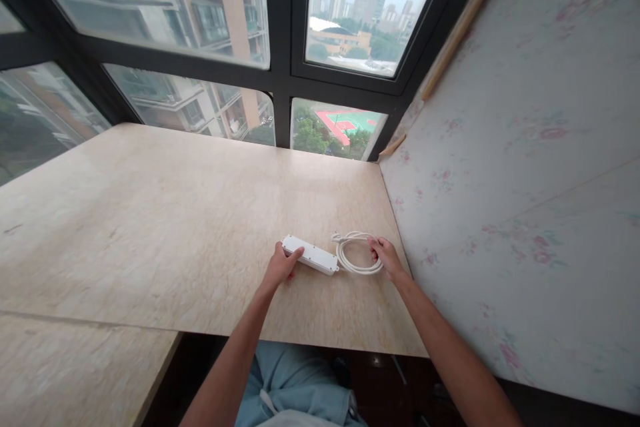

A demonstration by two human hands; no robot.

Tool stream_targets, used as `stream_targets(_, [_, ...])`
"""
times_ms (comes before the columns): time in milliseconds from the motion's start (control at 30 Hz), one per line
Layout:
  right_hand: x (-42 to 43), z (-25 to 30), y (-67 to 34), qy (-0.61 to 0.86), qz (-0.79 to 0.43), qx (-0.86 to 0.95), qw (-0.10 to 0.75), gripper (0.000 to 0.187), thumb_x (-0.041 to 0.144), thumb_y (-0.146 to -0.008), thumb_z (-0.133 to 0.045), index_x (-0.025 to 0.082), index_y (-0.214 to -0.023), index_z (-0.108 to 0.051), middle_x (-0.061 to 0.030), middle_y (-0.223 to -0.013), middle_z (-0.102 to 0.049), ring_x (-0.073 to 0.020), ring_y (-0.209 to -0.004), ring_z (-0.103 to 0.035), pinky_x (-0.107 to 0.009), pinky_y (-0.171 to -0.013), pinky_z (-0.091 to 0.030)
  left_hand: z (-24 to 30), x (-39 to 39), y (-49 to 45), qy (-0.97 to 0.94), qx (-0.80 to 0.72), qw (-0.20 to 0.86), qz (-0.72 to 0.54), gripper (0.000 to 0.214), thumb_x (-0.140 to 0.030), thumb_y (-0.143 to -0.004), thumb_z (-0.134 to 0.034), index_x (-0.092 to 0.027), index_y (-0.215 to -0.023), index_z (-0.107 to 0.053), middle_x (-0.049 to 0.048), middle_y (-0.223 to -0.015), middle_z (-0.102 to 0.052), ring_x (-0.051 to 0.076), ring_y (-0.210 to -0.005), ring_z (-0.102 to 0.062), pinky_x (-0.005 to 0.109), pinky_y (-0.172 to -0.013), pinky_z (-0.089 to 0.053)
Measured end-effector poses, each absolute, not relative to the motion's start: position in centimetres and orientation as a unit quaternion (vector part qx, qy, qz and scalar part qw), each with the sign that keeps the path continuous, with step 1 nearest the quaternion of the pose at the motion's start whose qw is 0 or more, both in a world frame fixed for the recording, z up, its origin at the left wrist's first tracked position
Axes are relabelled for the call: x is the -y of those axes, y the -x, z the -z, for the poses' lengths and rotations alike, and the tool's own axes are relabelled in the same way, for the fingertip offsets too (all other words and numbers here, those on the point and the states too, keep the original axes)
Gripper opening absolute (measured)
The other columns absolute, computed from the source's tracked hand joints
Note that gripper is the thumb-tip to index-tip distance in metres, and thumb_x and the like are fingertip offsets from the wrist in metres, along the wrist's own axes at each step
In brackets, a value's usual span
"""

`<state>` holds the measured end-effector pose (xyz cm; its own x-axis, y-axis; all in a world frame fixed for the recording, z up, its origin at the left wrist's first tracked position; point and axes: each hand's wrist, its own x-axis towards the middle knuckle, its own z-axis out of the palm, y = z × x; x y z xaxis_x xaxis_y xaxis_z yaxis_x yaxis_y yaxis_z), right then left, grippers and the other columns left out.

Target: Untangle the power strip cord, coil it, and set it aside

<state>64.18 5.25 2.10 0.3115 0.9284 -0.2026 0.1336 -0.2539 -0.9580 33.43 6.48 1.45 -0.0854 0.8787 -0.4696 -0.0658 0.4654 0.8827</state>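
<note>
A white power strip [313,256] lies slantwise just above or on the stone ledge, its screwed back side facing up. My left hand [285,263] is closed around its left end, thumb on top. From the strip's right end runs a white cord [356,270], wound into a loose coil. My right hand [384,255] pinches the right side of that coil, fingers curled around the loops. At the coil's upper left a small end of the cord, perhaps the plug, sticks out; it is too small to make out.
The beige marbled ledge [165,227] reaches to dark-framed windows [283,80] at the back. A flower-patterned wall [520,213] bounds it closely on the right. The ledge's front edge lies by my legs, and a lower slab [75,367] is at the front left.
</note>
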Motion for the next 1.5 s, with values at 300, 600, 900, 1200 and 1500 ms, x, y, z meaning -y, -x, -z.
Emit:
stream_targets(300, [-6.8,-0.7,-66.7,0.709,-0.310,0.390,0.498,0.034,0.048,-0.071,-0.061,0.016,-0.081,-0.060,0.0036,-0.059,-0.053,-0.0113,-0.048,-0.044,-0.023,-0.045,-0.034,-1.4,-10.3,-38.3,-0.475,-0.676,0.482,-0.293,0.048,-0.040,-0.080,-0.063,-0.017,-0.117,-0.042,0.0069,-0.089,-0.065,0.017,-0.061,-0.065,0.028,-0.060,-0.049])
stream_targets(600, [-7.3,1.2,-68.0,0.743,-0.226,0.314,0.546,0.032,0.049,-0.076,-0.053,0.017,-0.079,-0.054,0.0052,-0.053,-0.047,-0.0116,-0.045,-0.042,-0.023,-0.043,-0.032,-1.8,-17.5,-44.6,-0.578,-0.664,0.410,-0.237,0.050,-0.042,-0.079,-0.061,-0.017,-0.117,-0.041,0.0148,-0.113,-0.062,0.026,-0.103,-0.062,0.034,-0.081,-0.047])
stream_targets(900, [-10.0,2.9,-70.3,0.781,-0.128,0.321,0.520,0.043,0.050,-0.081,-0.048,0.012,-0.093,-0.065,-0.0061,-0.066,-0.065,-0.0209,-0.063,-0.059,-0.031,-0.063,-0.046,-2.1,-21.7,-52.1,-0.655,-0.645,0.338,-0.204,0.075,-0.047,-0.070,-0.067,-0.014,-0.129,-0.035,0.0200,-0.123,-0.052,0.031,-0.113,-0.054,0.038,-0.087,-0.044])
stream_targets(1200, [-15.0,4.0,-70.3,0.788,-0.017,0.360,0.499,0.057,0.045,-0.090,-0.036,0.005,-0.124,-0.057,-0.0222,-0.126,-0.060,-0.0294,-0.118,-0.054,-0.044,-0.102,-0.039,-0.4,-25.9,-57.6,-0.703,-0.624,0.255,-0.225,0.075,-0.049,-0.076,-0.059,-0.011,-0.136,-0.034,0.0213,-0.133,-0.051,0.036,-0.130,-0.036,0.048,-0.099,-0.035])
stream_targets(1500, [-15.2,3.5,-69.9,0.745,0.053,0.464,0.477,0.052,0.037,-0.097,-0.035,0.005,-0.133,-0.050,-0.0223,-0.139,-0.050,-0.0272,-0.131,-0.045,-0.048,-0.107,-0.037,0.8,-27.4,-58.3,-0.718,-0.621,0.211,-0.230,0.070,-0.045,-0.079,-0.055,-0.014,-0.139,-0.035,0.0177,-0.142,-0.044,0.031,-0.135,-0.031,0.047,-0.100,-0.036])
